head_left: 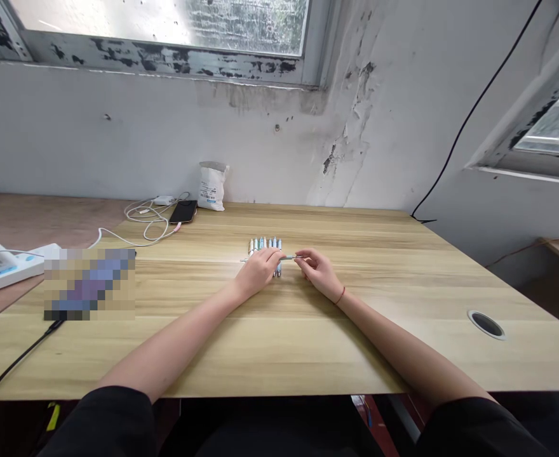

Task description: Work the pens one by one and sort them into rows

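Note:
Several pens [274,243] stand side by side in a row on the wooden table [356,355], tips and clips pointing toward the wall. My left hand [259,270] is over the row and hides its lower left part. Between its closed fingers is a thin pen part [287,257], lying crosswise above the row. My right hand [318,271], with a red string at the wrist, pinches the right end of that same thin part. The fine detail at my right fingertips is too small to make out.
A white packet [211,185] leans by the wall, beside a black phone [183,211] with a white cable [148,240]. At the left are a power strip [17,270] and a blurred-out device [91,285]. A round cable hole [486,324] is at the right.

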Action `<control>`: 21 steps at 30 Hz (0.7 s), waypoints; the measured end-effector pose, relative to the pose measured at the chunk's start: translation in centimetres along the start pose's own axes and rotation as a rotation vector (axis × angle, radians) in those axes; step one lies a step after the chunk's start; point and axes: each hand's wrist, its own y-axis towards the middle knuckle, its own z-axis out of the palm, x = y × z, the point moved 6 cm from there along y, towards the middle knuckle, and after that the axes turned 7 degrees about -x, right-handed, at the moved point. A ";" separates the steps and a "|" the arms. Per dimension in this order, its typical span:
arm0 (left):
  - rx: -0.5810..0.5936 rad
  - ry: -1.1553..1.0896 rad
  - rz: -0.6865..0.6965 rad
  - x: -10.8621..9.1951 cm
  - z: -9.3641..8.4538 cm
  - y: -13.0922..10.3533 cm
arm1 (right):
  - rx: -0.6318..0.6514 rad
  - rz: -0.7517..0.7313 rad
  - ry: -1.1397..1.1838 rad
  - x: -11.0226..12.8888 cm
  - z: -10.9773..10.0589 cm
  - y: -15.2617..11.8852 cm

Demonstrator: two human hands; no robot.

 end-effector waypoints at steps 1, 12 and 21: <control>0.000 -0.003 0.002 0.0 0.0 0.0 | 0.005 -0.002 0.001 0.0 0.0 0.0; -0.003 -0.024 0.049 -0.3 -0.2 -0.1 | 0.041 -0.027 -0.044 0.0 0.4 -0.4; -0.025 0.004 0.076 -0.6 -0.4 0.0 | 0.087 -0.081 -0.184 0.6 0.4 -0.4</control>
